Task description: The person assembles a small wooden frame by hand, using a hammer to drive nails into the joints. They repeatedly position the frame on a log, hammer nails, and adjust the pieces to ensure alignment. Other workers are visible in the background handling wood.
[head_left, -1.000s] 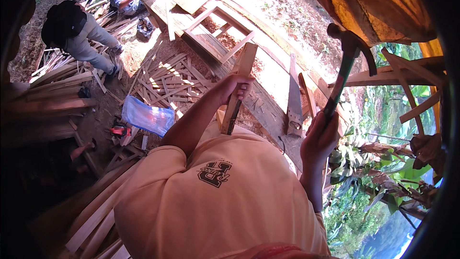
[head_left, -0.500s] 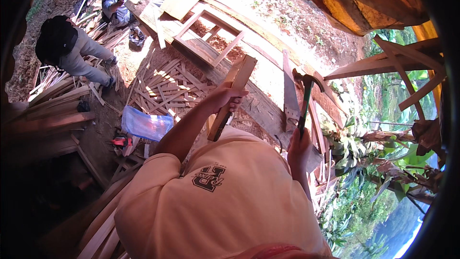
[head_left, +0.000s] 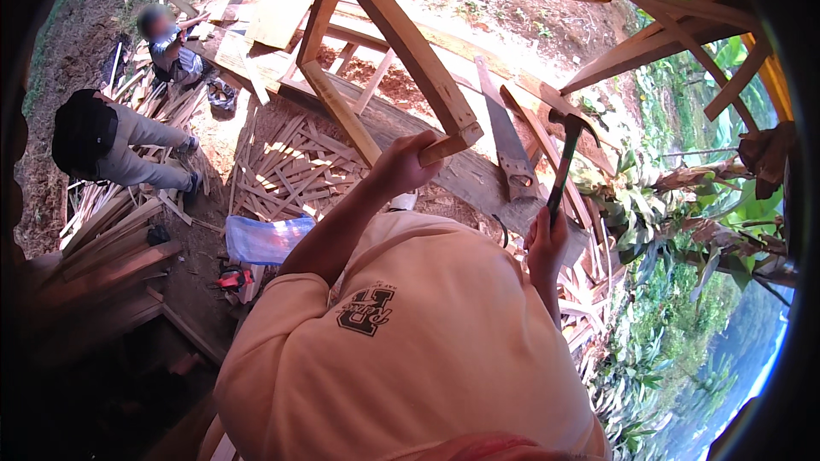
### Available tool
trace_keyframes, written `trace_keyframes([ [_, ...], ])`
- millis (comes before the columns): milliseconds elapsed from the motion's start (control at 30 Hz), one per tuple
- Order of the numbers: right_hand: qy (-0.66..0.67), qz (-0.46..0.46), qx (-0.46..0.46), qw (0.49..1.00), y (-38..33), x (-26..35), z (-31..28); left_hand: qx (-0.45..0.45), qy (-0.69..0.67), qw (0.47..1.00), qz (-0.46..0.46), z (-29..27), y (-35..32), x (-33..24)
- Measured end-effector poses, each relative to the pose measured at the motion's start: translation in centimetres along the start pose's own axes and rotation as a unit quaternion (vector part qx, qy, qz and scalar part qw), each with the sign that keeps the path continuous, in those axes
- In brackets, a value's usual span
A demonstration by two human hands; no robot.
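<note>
My left hand [head_left: 410,164] is closed around one end piece of a rectangular wooden frame [head_left: 401,38], which is held up and tilted over the workbench. At its near right corner, one piece's end pokes out past the other. In my right hand [head_left: 547,243] a claw hammer [head_left: 565,162] stands with its dark head up, gripped low on the handle. The hammer is apart from the frame. A handsaw [head_left: 500,128] lies on the bench between the frame and the hammer. Behind the raised frame, part of another wooden frame [head_left: 373,83] shows on the bench.
The long plank bench [head_left: 461,183] runs diagonally ahead. Offcuts [head_left: 299,166] pile on the ground to its left, near a clear plastic bag [head_left: 266,239] and a red tool [head_left: 235,280]. One person [head_left: 128,141] bends over at left; another [head_left: 173,55] sits farther off. Stacked timber [head_left: 111,269] lies at left.
My left hand has turned and raised the wooden frame, so its opening now faces me instead of its edge. The hammer has shifted slightly right with my right hand. The view has moved a little.
</note>
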State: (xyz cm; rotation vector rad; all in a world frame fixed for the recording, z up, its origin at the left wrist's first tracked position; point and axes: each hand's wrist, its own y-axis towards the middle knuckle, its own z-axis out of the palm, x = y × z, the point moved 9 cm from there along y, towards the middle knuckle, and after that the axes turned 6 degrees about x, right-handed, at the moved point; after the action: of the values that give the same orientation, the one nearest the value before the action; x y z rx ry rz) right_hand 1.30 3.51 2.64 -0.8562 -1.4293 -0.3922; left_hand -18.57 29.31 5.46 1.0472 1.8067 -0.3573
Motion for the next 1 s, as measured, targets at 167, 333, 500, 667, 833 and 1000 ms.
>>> trace_keyframes([
  [167,0.015,-0.02,-0.001,1.0,-0.6,0.7,-0.3,0.001,0.006,1.0,0.03,0.0,1.1,-1.6],
  [333,0.111,0.006,0.051,0.993,-2.3,4.8,0.0,0.002,0.005,1.0,0.002,0.6,1.4,-0.6],
  [500,0.11,-0.176,0.047,0.977,-4.7,14.1,-0.8,0.046,0.051,0.998,0.001,1.4,0.8,0.0],
  [667,-0.252,-0.025,0.193,0.948,-4.6,9.3,3.0,0.087,0.089,0.992,-0.02,2.4,0.6,-0.4],
  [833,-0.004,0.048,0.149,0.988,-5.4,9.2,0.5,0.108,0.099,0.988,-0.04,2.1,-0.6,0.9],
  [1000,0.104,-0.056,0.041,0.992,-5.2,10.4,-0.1,0.113,0.071,0.989,-0.066,2.6,-0.6,1.6],
])
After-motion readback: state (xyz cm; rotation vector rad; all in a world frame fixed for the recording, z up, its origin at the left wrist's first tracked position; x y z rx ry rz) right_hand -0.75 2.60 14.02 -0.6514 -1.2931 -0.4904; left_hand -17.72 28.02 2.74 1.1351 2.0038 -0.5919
